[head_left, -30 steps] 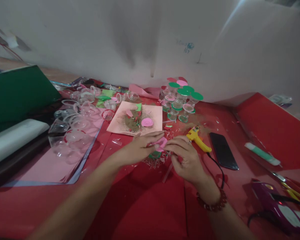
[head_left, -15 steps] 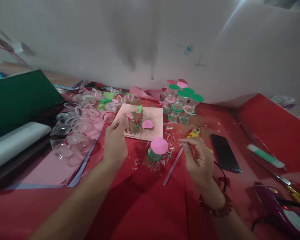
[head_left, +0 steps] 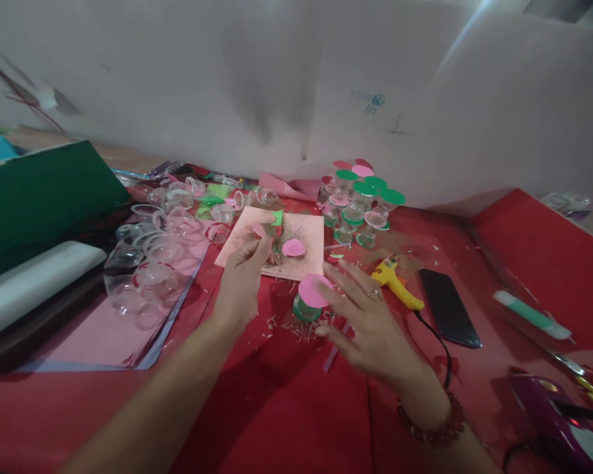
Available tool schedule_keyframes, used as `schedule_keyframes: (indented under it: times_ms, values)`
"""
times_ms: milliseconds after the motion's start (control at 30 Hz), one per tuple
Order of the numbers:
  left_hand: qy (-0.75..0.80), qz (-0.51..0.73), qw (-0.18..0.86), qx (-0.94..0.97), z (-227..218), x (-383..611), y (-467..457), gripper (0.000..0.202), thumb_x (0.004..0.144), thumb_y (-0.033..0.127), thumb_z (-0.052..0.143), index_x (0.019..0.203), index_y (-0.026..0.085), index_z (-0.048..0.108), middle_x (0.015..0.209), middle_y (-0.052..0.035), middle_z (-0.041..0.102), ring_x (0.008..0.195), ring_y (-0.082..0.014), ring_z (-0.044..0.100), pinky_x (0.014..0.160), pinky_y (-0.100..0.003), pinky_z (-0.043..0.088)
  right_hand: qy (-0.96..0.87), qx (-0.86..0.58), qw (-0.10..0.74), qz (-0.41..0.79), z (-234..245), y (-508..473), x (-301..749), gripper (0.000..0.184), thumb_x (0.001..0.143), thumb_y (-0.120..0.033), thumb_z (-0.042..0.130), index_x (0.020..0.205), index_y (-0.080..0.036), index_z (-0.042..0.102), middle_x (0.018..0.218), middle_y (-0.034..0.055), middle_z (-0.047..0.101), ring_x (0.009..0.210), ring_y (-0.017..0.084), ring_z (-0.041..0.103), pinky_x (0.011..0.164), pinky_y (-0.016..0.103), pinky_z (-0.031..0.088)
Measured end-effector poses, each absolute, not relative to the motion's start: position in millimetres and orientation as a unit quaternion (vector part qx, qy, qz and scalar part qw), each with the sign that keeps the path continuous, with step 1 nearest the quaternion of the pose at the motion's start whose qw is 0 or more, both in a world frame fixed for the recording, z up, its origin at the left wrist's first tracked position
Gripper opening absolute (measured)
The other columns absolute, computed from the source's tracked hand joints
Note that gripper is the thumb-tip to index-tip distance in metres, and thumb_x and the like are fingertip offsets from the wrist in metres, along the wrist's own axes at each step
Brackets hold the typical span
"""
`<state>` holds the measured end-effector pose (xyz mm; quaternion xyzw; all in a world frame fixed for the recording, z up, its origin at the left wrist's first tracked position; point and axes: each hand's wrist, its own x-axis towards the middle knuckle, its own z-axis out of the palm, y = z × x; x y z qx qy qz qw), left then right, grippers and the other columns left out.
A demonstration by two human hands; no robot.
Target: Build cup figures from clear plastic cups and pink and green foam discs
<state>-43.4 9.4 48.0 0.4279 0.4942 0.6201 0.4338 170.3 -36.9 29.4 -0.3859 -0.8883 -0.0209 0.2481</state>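
My right hand (head_left: 368, 322) is open, its fingers spread around the right side of a small clear plastic cup piece (head_left: 306, 309) with a green rim. A pink paper disc (head_left: 312, 291) lies on top of that piece, and my fingertips overlap its right edge; contact is unclear. Closed in a pinch, my left hand (head_left: 242, 280) is over the lower left of a pale pink paper pad (head_left: 309, 227). Whatever its fingertips may hold is too small to make out. On the pad lie another pink disc (head_left: 294, 248), a green scrap and dark crumbs.
Assembled clear cups (head_left: 353, 214) with green and pink discs stand at the back right. Loose clear cups (head_left: 153, 276) pile up at left. A yellow glue gun (head_left: 398, 283), a black phone (head_left: 449, 308), a glue tube (head_left: 531, 314) and scissors (head_left: 586, 378) lie at right.
My right hand has moved left from beside the glue gun to the pink disc, its fingers spreading. My left hand has shifted slightly right and down, still pinched.
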Motion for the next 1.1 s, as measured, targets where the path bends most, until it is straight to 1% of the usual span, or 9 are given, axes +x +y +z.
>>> schedule_keyframes:
  times_ms: [100, 200, 333, 467, 600, 667, 767, 933, 1100]
  values:
    - [0.483, 0.604, 0.446, 0.45, 44, -43, 10, 0.006, 0.075, 0.022, 0.067, 0.073, 0.018, 0.063, 0.075, 0.0008, 0.06, 0.074, -0.0127, 0.053, 0.071, -0.026, 0.041, -0.894, -0.388, 0.22, -0.028, 31, -37, 169, 0.064, 0.09, -0.055, 0.055, 0.146, -0.027, 0.041, 0.151, 0.0069, 0.045, 0.141, 0.032, 0.034, 0.112, 0.059, 0.033]
    - [0.477, 0.579, 0.456, 0.479, 43, -42, 9, 0.005, 0.076, 0.022, 0.067, 0.078, 0.018, 0.066, 0.076, 0.0, 0.063, 0.072, -0.0121, 0.055, 0.069, -0.025, 0.042, -0.889, -0.39, 0.235, -0.045, 30, -37, 167, 0.066, 0.089, -0.054, 0.056, 0.147, -0.025, 0.04, 0.155, 0.0081, 0.038, 0.145, 0.032, 0.027, 0.114, 0.058, 0.03]
    - [0.485, 0.57, 0.445, 0.493, 42, -42, 8, 0.024, 0.086, 0.03, 0.057, 0.066, 0.018, 0.061, 0.06, 0.0016, 0.055, 0.059, -0.0111, 0.049, 0.06, -0.025, 0.039, -0.901, -0.371, 0.221, -0.024, 30, -37, 165, 0.063, 0.088, -0.053, 0.059, 0.143, -0.027, 0.044, 0.15, 0.0065, 0.046, 0.142, 0.032, 0.033, 0.114, 0.058, 0.03]
    - [0.493, 0.562, 0.386, 0.54, 42, -44, 8, 0.013, 0.084, 0.019, 0.056, 0.075, 0.02, 0.065, 0.075, 0.0, 0.065, 0.072, -0.0129, 0.059, 0.07, -0.027, 0.045, -0.827, -0.411, 0.381, -0.037, 35, -38, 169, 0.051, 0.09, -0.034, 0.061, 0.139, -0.023, 0.048, 0.14, 0.0129, 0.054, 0.133, 0.03, 0.045, 0.108, 0.055, 0.038]
    - [0.518, 0.484, 0.307, 0.635, 46, -41, 3, 0.01, 0.078, 0.015, 0.064, 0.08, 0.022, 0.071, 0.089, -0.0029, 0.073, 0.087, -0.0187, 0.065, 0.081, -0.034, 0.048, -0.754, -0.453, 0.474, -0.026, 38, -36, 174, 0.029, 0.091, -0.017, 0.056, 0.119, -0.022, 0.063, 0.11, 0.0095, 0.068, 0.107, 0.024, 0.06, 0.096, 0.047, 0.048]
    - [0.504, 0.45, 0.276, 0.683, 47, -39, 1, 0.008, 0.078, 0.019, 0.067, 0.081, 0.023, 0.072, 0.092, -0.0039, 0.074, 0.094, -0.0216, 0.065, 0.088, -0.039, 0.048, -0.761, -0.446, 0.471, -0.009, 37, -35, 174, 0.024, 0.09, -0.014, 0.056, 0.109, -0.022, 0.067, 0.103, 0.0072, 0.07, 0.101, 0.022, 0.062, 0.093, 0.045, 0.049]
    - [0.478, 0.423, 0.26, 0.725, 46, -35, 1, 0.011, 0.076, 0.021, 0.07, 0.087, 0.023, 0.073, 0.099, -0.0056, 0.074, 0.102, -0.0245, 0.064, 0.095, -0.045, 0.046, -0.802, -0.414, 0.43, 0.018, 33, -32, 173, 0.028, 0.088, -0.012, 0.057, 0.11, -0.024, 0.068, 0.106, 0.0059, 0.071, 0.102, 0.022, 0.061, 0.093, 0.046, 0.049]
    - [0.473, 0.399, 0.326, 0.715, 40, -35, 6, 0.01, 0.08, 0.024, 0.065, 0.087, 0.024, 0.073, 0.097, -0.0053, 0.075, 0.098, -0.023, 0.066, 0.09, -0.04, 0.049, -0.842, -0.39, 0.369, 0.045, 24, -30, 173, 0.039, 0.085, -0.006, 0.054, 0.115, -0.027, 0.068, 0.11, 0.0046, 0.071, 0.109, 0.024, 0.057, 0.092, 0.045, 0.051]
    - [0.488, 0.406, 0.359, 0.685, 43, -38, 5, 0.014, 0.082, 0.026, 0.063, 0.091, 0.023, 0.073, 0.101, -0.006, 0.075, 0.097, -0.0222, 0.067, 0.089, -0.04, 0.05, -0.835, -0.389, 0.388, 0.017, 26, -32, 174, 0.045, 0.082, -0.003, 0.053, 0.119, -0.026, 0.066, 0.121, 0.0071, 0.066, 0.113, 0.025, 0.056, 0.096, 0.05, 0.049]
